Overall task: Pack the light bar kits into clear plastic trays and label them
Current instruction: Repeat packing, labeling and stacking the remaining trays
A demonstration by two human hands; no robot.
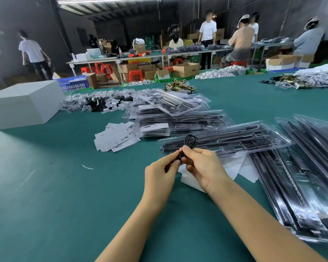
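Left hand [162, 172] & right hand [203, 167] both pinched a coiled black cable [189, 143] just above the open clear tray [225, 140]; cable not yet seated. Filled trays [178, 118] stacked behind; label cards [115, 138] lay loose, so labelling probably remained.

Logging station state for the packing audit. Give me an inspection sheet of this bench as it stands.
Surface: green table, a few small white scraps on it.
Job's things: clear tray holding black bars, straight ahead; stacked filled trays behind it; more trays on the right; pile of white labels.
Clutter: white box; bagged small parts; brass hardware; white sheets under the near tray.
Grippers: left hand and right hand both pinch the coiled black cable over the tray's near edge.
Cables: only that one coil.
Surroundings: other people at far benches, cartons, red stools.
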